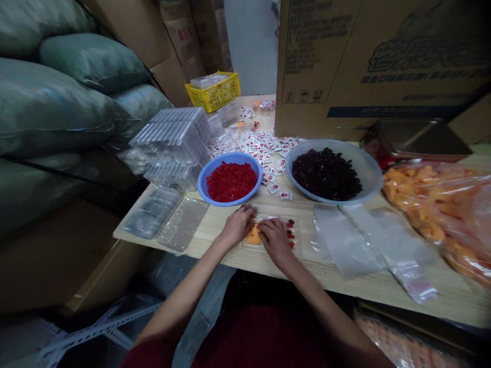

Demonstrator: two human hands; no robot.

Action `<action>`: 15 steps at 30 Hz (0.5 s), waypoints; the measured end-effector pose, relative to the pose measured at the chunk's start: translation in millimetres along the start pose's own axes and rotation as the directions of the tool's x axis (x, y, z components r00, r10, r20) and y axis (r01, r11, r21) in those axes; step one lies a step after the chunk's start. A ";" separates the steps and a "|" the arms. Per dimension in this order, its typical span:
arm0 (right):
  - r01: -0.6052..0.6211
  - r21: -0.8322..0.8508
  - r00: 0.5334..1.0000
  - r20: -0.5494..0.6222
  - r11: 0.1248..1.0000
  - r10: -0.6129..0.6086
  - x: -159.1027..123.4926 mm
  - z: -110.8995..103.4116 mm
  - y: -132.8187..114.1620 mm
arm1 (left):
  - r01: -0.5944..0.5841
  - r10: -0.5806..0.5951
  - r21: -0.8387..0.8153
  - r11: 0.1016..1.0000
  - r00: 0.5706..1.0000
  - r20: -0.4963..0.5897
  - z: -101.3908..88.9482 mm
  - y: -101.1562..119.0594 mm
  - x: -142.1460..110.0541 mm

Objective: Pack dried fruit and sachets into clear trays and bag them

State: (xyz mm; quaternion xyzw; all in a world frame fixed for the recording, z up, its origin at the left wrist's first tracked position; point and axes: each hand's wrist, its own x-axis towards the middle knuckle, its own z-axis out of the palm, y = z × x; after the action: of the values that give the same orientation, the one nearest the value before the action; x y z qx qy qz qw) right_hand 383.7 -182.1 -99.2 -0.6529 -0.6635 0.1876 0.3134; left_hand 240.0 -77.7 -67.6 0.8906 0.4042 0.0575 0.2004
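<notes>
At the table's near edge lies a shallow clear plastic tray (303,243), partly covered by my hands. Soft-looking orange pieces (253,236) fill its left part, while small red and dark pieces (291,236) line its right side. My left hand (238,225) is bent over the tray's upper left, fingers curled together beside the orange pieces; what they pinch, if anything, is hidden. From the other side, my right hand (275,240) reaches in with its fingertips closed at the orange pieces' right edge. A small white packet shows just behind the right hand.
Behind the tray stand a blue bowl (202,180) of red pieces and a bowl (373,176) of dark pieces. Small printed packets (264,148) lie scattered beyond. Stacked clear boxes (172,135) are left; plastic bags (349,240) and a bag of orange pieces (425,204) lie right.
</notes>
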 end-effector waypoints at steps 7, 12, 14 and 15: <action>-0.100 0.333 0.971 -0.173 0.938 0.165 2.4 -3.9 -6.9 | -0.098 0.068 -0.096 0.990 0.959 -0.275 10.4 27.7 -30.8; -0.304 0.929 0.886 0.194 0.211 0.422 -4.8 -31.8 -7.1 | -0.282 0.272 -0.052 0.958 0.951 -0.148 19.8 63.3 -50.9; -0.356 0.912 0.876 0.252 0.201 0.411 -10.0 -45.7 -1.0 | -0.188 0.173 -0.075 0.979 0.969 -0.176 13.7 54.9 -56.4; -0.367 0.882 0.879 0.224 0.297 0.422 -13.3 -52.3 3.2 | -0.118 0.090 -0.115 0.986 0.971 -0.223 6.8 44.1 -59.8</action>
State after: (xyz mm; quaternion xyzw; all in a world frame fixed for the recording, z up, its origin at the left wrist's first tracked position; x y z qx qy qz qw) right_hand 420.0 -203.3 -65.3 -0.5236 -0.2648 0.5695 0.5756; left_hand 232.6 -150.4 -52.5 0.8844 0.3717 0.1905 0.2081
